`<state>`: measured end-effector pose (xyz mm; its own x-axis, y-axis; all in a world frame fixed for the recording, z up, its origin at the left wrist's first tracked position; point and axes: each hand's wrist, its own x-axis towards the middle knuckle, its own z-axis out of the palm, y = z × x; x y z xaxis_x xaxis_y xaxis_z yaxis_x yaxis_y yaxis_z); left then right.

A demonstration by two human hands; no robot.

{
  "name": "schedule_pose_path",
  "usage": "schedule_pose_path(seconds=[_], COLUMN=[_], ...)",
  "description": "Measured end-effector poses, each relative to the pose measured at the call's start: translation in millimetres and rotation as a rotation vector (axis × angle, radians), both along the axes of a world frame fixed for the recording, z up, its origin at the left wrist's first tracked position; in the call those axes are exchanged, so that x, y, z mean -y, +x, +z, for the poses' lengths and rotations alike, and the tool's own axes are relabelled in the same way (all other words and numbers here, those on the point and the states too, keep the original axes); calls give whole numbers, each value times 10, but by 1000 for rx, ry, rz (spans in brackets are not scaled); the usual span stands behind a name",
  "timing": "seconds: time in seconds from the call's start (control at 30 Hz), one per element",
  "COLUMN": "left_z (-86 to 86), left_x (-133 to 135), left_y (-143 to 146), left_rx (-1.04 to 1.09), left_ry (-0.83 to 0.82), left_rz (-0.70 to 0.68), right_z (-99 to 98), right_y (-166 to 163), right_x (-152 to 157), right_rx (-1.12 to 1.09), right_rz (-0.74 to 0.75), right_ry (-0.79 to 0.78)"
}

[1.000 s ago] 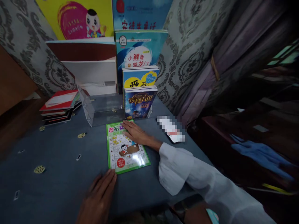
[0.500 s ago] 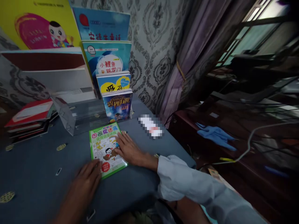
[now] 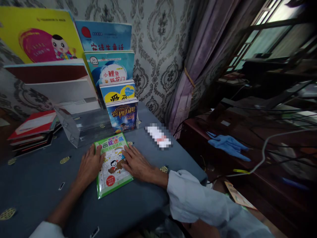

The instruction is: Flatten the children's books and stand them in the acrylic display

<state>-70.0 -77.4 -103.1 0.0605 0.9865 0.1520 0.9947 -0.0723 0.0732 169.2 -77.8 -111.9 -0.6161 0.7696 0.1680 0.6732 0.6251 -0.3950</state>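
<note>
– Bare left hand (image 3: 89, 163) has moved up from the lower left corner to the upper left edge of the thin, green-bordered paper picture book (image 3: 114, 167); bare right hand (image 3: 138, 165) stays on its right side

– Which step?

– Looks like steadying and squaring the book flat between both hands, my judgement

– Next move calls for what?

– Even pressure from both sides, I'd say; any lift would need fingertips under an edge, and that glossy cover could slip

– Grip state?

– Neither hand clenched. Left fingers lie loosely over the upper left edge, right fingers fan across the right edge, tips on the cover. No finger seen under the book, though its underside is hidden

– Book relative to the grip?

– Between the hands, touching both, flat on the blue-grey, cloth-covered worktop (image 3: 94, 211), a bit skewed. Lower part sticks out below the hands, toward the person

– Neighbours?

– Dark blue, gold-lettered paperback (image 3: 122, 115) stood up just past its top edge, clear plastic stand (image 3: 69, 132) up and left, pale pixelated flat thing (image 3: 158, 136) beyond the right hand, can't tell what
</note>
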Motion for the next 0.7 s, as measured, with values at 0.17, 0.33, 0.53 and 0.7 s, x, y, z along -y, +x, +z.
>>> schedule_pose_path(seconds=[0.17, 0.33, 0.53, 0.7], left_z=[-153, -62, 231, 415], left_x=[-36, -50, 15, 104], left_y=[-102, -60, 110, 243], left_rx=[462, 1116, 1669, 1870], left_ry=[121, 150, 86, -38], left_rz=[-43, 85, 449, 449], right_z=[1, 13, 68, 77], right_y=[8, 13, 7, -20], right_x=[0, 5, 65, 124], right_rx=[-25, -34, -46, -136], right_rz=[1, 8, 11, 56], right_ry=[-26, -51, -83, -109])
